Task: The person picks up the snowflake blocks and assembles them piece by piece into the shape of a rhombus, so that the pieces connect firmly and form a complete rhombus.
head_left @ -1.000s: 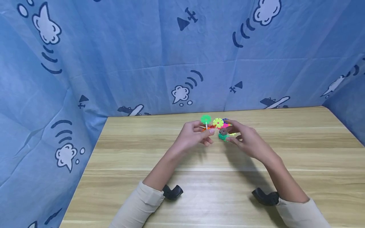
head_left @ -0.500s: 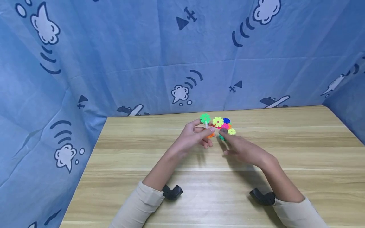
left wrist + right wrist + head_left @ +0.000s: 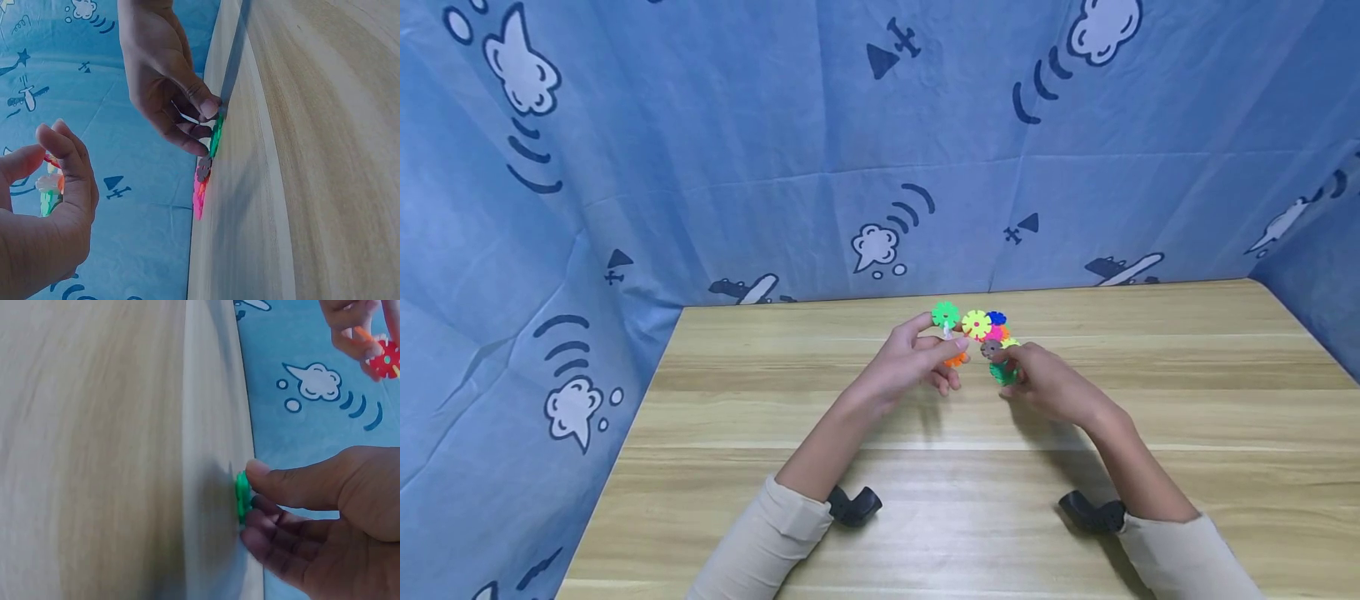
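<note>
In the head view my left hand pinches a cluster of joined plastic snowflake discs. A bright green disc tops it, an orange disc sits lower, and a yellow disc faces out at its right. A red disc of the cluster shows in the right wrist view. My right hand has thumb and fingers about a darker green snowflake disc at the tabletop. Beside it lie a brown disc, a pink disc and a blue disc. Fingers partly hide a small yellow disc.
The wooden table runs back to a blue printed curtain, which also rises at both sides. Black curved devices, one at the left wrist and one at the right wrist, sit near the cuffs.
My right hand drew back from the loose discs, then closed its fingers around the darker green disc, which has shifted slightly right and nearer. My left hand keeps holding the cluster almost still.
</note>
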### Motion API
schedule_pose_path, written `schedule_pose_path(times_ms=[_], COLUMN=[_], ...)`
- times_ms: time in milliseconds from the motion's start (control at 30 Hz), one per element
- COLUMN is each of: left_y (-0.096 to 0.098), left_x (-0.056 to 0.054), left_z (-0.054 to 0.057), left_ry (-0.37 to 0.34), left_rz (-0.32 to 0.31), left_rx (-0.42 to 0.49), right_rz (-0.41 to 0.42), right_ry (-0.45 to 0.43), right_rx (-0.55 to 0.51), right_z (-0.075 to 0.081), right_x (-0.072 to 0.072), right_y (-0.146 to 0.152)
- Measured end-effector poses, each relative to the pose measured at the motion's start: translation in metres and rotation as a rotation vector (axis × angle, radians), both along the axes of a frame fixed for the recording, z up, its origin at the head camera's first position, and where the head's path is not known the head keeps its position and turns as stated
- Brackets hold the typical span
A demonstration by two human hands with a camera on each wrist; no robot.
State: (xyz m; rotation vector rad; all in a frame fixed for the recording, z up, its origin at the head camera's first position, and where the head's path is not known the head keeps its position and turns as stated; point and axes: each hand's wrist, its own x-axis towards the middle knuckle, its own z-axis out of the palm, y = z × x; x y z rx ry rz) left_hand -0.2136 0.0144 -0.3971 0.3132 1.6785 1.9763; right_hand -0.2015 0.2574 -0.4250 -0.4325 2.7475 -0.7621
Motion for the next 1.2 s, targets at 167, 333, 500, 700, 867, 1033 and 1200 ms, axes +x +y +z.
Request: schedule_pose_path(times_ms=[167,333,500,700,867,1033,1200], left_y=[0.001,0.001,0.001,0.000,0.001,0.002,0.002], left_x=[-0.001,-0.001,0.000,-0.001,-0.003,-0.003,-0.003], left_z=[-0.001,-0.001,-0.001,-0.002,-0.003,-0.003,-0.003], left_ry=[-0.011,-0.017,-0.020,-0.033,-0.039,-0.025,-0.016], left_rz=[-0.003,-0.008,-0.007,0.003,0.025,0.023,0.005], left_rx=[-0.010,-0.015,-0.030,-0.077,-0.125,-0.147,-0.151], right_rz=[-0.025,-0.055,-0.090,-0.122,-0.135,-0.111,-0.111], right_ry=[0.018,0.031,0.004,-0.033,-0.027,-0.012,0.043], right_rx=[-0.060,-0.092,-0.109,-0.109,-0.106,-0.108,-0.074], right_z=[-0.006,-0.011,-0.015,-0.016,-0.016,-0.015,-0.016], right_x=[-0.003,-0.004,-0.006,-0.006,-0.005,-0.003,-0.002], right_y=[0.004,0.006,0.007,0.006,0.006,0.005,0.006])
